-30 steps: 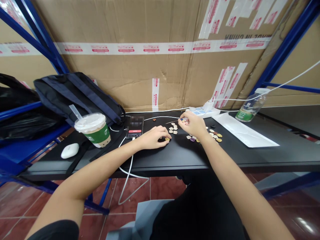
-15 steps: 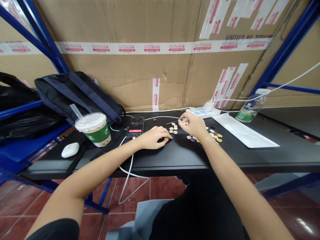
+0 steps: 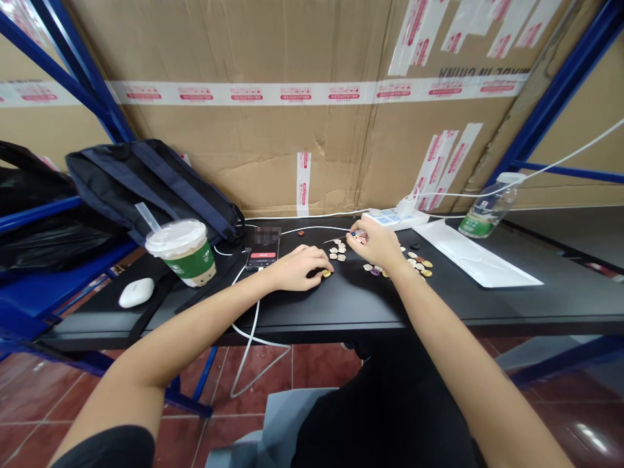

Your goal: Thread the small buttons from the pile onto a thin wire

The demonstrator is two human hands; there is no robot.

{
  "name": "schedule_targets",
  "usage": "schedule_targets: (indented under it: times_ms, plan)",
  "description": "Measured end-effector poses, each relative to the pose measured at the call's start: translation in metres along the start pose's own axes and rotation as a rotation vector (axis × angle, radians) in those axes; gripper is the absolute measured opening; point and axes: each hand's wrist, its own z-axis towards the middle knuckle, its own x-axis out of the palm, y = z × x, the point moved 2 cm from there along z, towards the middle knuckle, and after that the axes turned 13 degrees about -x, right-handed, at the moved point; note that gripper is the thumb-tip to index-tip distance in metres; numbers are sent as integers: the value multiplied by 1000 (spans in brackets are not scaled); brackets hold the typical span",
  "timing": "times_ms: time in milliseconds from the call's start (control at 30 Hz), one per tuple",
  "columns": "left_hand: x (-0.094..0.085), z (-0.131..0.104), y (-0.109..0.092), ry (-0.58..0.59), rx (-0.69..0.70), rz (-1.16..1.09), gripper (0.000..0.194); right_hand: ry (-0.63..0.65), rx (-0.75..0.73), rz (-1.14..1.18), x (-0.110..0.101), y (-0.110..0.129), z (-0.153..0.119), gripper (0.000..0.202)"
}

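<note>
At the middle of the table, my left hand (image 3: 303,268) rests low with thumb and fingertips closed around a yellow button (image 3: 326,273). My right hand (image 3: 380,244) pinches a thin needle (image 3: 336,238), whose point extends left over the tabletop. Small blue and red pieces (image 3: 359,236) show at its fingertips; whether they are threaded I cannot tell. Between the hands lie several pale buttons (image 3: 337,250). More buttons, cream, yellow and brown (image 3: 420,263), are scattered right of my right wrist, and a purple button (image 3: 375,272) lies beneath that hand.
A phone (image 3: 263,250), a lidded drink cup (image 3: 188,253) and a white earbud case (image 3: 137,293) are on the left, before a backpack (image 3: 156,188). A power strip (image 3: 414,220), white paper sheet (image 3: 480,253) and bottle (image 3: 490,208) stand right. Cardboard (image 3: 244,143) rises behind.
My left fingers have shifted very slightly, showing more of the yellow button. The right hand and needle have hardly moved.
</note>
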Motion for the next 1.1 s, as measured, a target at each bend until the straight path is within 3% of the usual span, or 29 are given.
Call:
schedule_targets:
  times_ms: [167, 433, 833, 1100]
  plan:
    - [-1, -1, -1, -1, -1, 21, 34, 3, 7, -5, 0, 0, 0, 12]
    - [0, 1, 0, -40, 9, 12, 15, -3, 5, -4, 1, -1, 0, 11]
    - [4, 6, 20, -336, -186, -148, 19, -47, 45, 6, -1, -2, 0, 11]
    - [6, 7, 29, -292, -285, -122, 24, -11, -34, 159, -1, -2, 1, 16]
